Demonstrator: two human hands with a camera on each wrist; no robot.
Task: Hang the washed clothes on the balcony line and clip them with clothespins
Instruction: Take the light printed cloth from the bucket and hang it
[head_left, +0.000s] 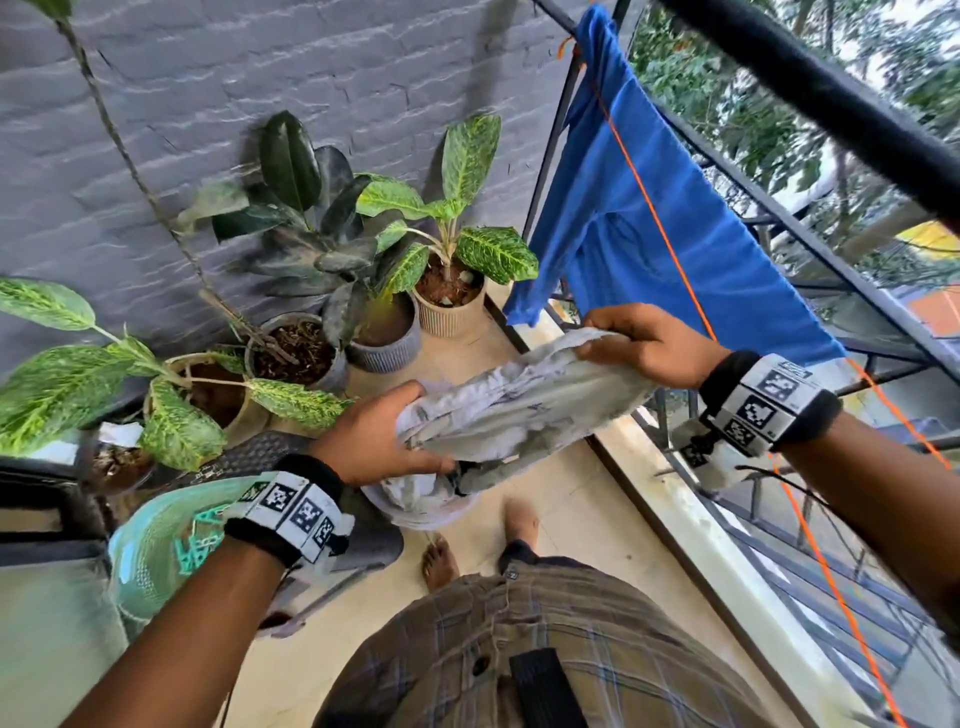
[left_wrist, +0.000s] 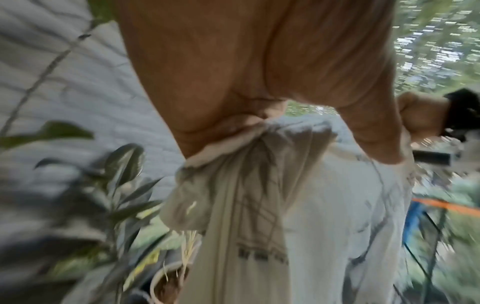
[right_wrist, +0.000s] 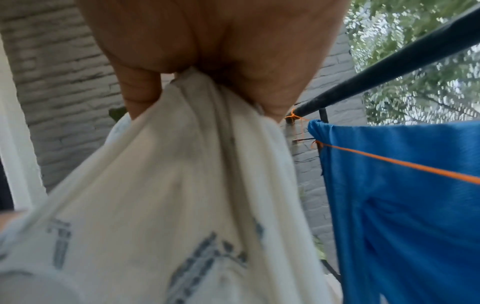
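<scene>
White garment gripped by both hands beside orange line.

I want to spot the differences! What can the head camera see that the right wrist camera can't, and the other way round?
Only the head view shows the left hand gripping the white cloth, the potted plants, the mint-green basket and the person's bare feet.

Only the right wrist view shows the orange knot tying the line to the black rail, and the grey printed marks on the cloth close up.

Both show the right hand gripping the white cloth, the blue garment on the orange line, and the grey brick wall.
</scene>
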